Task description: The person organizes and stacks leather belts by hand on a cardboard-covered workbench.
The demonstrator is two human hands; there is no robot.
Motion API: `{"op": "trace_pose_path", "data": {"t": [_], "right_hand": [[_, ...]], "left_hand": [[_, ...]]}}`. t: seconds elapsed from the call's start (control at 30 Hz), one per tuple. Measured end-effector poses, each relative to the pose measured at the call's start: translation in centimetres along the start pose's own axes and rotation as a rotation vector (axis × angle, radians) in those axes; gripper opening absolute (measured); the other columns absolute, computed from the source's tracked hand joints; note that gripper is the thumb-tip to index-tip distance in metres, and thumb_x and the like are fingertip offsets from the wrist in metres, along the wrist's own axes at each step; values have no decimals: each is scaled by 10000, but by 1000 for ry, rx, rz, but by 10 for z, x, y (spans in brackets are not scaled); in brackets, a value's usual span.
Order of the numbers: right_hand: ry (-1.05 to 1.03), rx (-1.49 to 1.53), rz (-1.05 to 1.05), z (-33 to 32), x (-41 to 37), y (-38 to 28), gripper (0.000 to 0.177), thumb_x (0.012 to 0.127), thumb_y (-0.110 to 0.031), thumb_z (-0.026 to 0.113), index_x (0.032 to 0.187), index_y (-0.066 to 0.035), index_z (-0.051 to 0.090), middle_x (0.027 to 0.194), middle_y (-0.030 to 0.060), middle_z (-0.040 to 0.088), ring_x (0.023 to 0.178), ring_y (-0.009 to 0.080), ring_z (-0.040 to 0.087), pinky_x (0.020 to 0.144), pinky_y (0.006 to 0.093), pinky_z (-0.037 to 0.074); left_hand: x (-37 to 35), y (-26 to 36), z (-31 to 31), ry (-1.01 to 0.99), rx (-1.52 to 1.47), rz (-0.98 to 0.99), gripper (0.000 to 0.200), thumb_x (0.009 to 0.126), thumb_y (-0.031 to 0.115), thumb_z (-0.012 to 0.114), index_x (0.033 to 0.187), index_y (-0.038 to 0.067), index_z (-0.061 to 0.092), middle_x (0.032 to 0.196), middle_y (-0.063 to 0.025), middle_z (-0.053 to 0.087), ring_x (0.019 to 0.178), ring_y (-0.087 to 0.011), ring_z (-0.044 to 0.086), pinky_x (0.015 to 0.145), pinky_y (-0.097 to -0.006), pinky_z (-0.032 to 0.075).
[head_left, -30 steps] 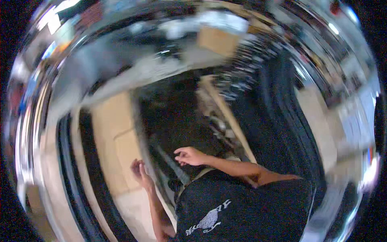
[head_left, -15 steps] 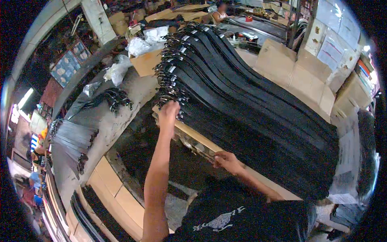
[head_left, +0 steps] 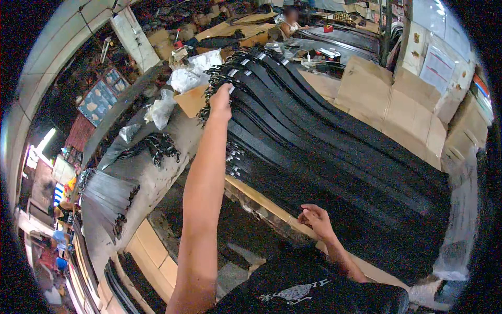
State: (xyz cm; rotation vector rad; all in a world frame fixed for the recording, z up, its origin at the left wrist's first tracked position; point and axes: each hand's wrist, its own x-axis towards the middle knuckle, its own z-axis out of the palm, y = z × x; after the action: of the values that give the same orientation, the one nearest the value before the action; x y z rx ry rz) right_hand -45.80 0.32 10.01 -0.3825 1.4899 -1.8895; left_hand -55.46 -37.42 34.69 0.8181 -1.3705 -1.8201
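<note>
I see my left hand (head_left: 220, 102) reaching far out, fingers curled on the buckle ends of the black belts (head_left: 334, 152). My right hand (head_left: 316, 220) rests loose at the pile's near edge, by the worktop (head_left: 251, 196).

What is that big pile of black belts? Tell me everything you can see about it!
The belts are long, flat black straps that look like leather. They lie side by side and overlap like a fan. Their metal buckles line up along the far end. The pile rests on a wooden board. The left hand grips the buckle end, and the right hand touches the pile's near edge.
</note>
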Motion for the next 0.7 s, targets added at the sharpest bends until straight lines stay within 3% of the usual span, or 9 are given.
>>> {"op": "trace_pose_path", "data": {"t": [0.1, 0.17, 0.23, 0.3, 0.4, 0.47, 0.57, 0.6, 0.7], "right_hand": [[12, 27, 4, -4, 6, -7, 274, 907, -140, 514, 1118, 35, 517, 841, 126, 616, 759, 213, 623, 718, 364, 534], [19, 77, 15, -2, 8, -18, 270, 909, -140, 508, 1118, 30, 516, 848, 127, 618, 760, 215, 624, 722, 366, 532], [-3, 104, -29, 0, 14, -22, 273, 908, -145, 510, 1120, 28, 515, 853, 125, 619, 761, 215, 624, 725, 365, 531], [-7, 113, -51, 0, 16, -26, 276, 908, -150, 512, 1121, 25, 514, 857, 124, 620, 762, 215, 625, 727, 362, 531], [0, 120, -49, -1, 19, -33, 278, 907, -155, 514, 1122, 22, 515, 860, 122, 622, 764, 213, 625, 726, 357, 529], [6, 150, -37, -2, 28, -30, 279, 907, -157, 517, 1122, 21, 516, 861, 121, 623, 766, 211, 625, 722, 352, 527], [-27, 143, -16, -1, 36, -27, 277, 906, -158, 519, 1119, 19, 517, 855, 117, 623, 777, 206, 621, 720, 351, 523], [-32, 144, -13, 0, 36, -28, 277, 906, -159, 520, 1119, 19, 518, 854, 116, 623, 782, 205, 620, 723, 351, 522], [-59, 144, -21, 8, 42, -38, 281, 907, -166, 519, 1120, 18, 517, 857, 115, 622, 797, 204, 616, 738, 352, 520]], "left_hand": [[55, -14, 18, 49, -145, -81, 391, 714, 181, 635, 994, -77, 549, 928, -139, 567, 752, -225, 552, 662, -361, 454], [19, 10, 45, 168, 83, -44, 452, 711, 141, 603, 1074, -109, 501, 988, -151, 568, 868, -239, 562, 725, -365, 458], [39, -1, 53, 254, 1, -89, 431, 704, 133, 613, 1054, -94, 505, 980, -133, 572, 877, -229, 560, 743, -360, 448], [123, -46, 33, 199, 411, 51, 396, 705, 124, 615, 1040, -62, 517, 945, -114, 575, 837, -227, 555, 738, -357, 443], [147, -61, 8, 69, 673, 356, 324, 703, 107, 621, 997, -11, 554, 921, -97, 584, 798, -231, 543, 733, -347, 439], [49, -1, 45, 374, 7, -215, 251, 702, 128, 640, 931, 33, 601, 917, -97, 596, 823, -244, 536, 757, -355, 434], [53, -2, 32, 224, 99, -250, 267, 683, 194, 672, 891, 36, 616, 939, -107, 598, 844, -234, 532, 763, -352, 424], [49, 1, 32, 337, 265, -316, 247, 647, 294, 712, 740, 131, 551, 753, -49, 515, 706, -213, 474, 539, -359, 343], [53, 4, 31, 376, 282, -329, 271, 660, 226, 678, 861, 57, 609, 988, -94, 600, 860, -232, 529, 761, -377, 409]]}}
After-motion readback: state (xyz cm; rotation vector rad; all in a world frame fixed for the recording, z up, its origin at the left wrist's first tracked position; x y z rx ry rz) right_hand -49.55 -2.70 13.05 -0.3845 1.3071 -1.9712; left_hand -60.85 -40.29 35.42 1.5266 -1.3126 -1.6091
